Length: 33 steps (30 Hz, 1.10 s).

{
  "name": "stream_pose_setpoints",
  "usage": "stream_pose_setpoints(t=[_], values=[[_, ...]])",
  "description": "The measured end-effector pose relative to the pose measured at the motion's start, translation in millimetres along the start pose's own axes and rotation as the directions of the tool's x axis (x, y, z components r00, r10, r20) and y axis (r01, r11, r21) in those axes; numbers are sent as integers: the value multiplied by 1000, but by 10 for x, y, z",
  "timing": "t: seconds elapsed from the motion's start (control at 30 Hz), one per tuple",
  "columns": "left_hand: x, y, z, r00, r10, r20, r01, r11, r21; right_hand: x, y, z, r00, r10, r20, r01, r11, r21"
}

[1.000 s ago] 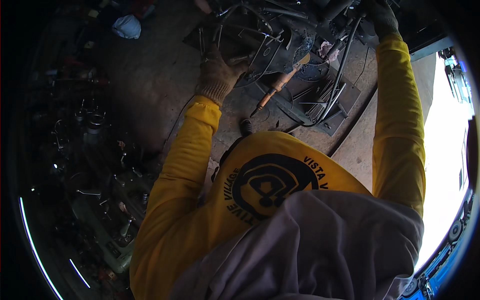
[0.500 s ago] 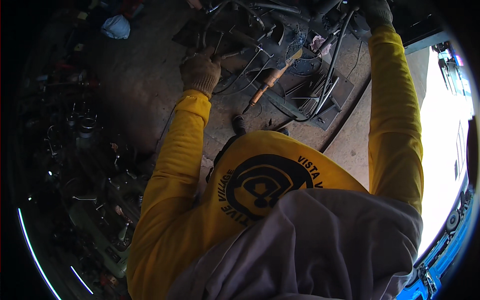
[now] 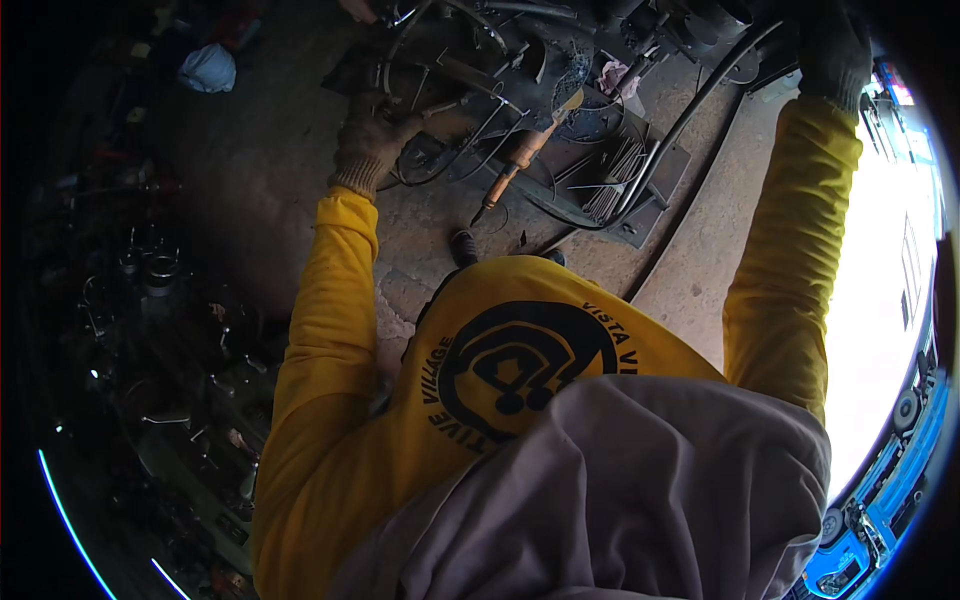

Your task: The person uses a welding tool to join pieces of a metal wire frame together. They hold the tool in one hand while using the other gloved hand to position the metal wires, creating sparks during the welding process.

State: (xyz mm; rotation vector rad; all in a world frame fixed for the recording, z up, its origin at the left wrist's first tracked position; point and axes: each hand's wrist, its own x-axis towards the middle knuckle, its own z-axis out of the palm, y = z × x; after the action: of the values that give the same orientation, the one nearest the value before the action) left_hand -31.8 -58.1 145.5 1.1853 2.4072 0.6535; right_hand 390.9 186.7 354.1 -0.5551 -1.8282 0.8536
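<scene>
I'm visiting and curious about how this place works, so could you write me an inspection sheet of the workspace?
Surface: dark metal plate above a concrete floor.
Things at hand: metal frame of straight and curved bars, close to the left hand.
Clutter: orange-brown tool lying slanted, bundle of thin rods, crumpled pinkish cloth.
Hands: left hand gloved, at the frame, grip unclear; right hand gloved, raised in shadow, grip unclear.
Cables: thick dark cable or hose curving up toward the right hand; whether held cannot be told.
Surroundings: dim machinery to the left; bright opening and blue vehicle to the right.
</scene>
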Motion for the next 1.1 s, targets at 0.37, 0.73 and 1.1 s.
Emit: stream_pose_setpoints(t=[0.37, 0.73, 1.1], values=[[202, -97, -226, 997, 62, 48, -54, 987, -150, -2517, 282, 826, 694, 473, -542, -396, 880, 260], [-183, 20, -98, 995, 3, 97, 42, 885, -464, -3803, 110, 1645, 544, 670, -504, -650, 717, 251], [-6, -626, 158, 993, 106, 56, -56, 824, -563, -3980, 163, 1987, 206, 868, -453, -682, 459, 569]])
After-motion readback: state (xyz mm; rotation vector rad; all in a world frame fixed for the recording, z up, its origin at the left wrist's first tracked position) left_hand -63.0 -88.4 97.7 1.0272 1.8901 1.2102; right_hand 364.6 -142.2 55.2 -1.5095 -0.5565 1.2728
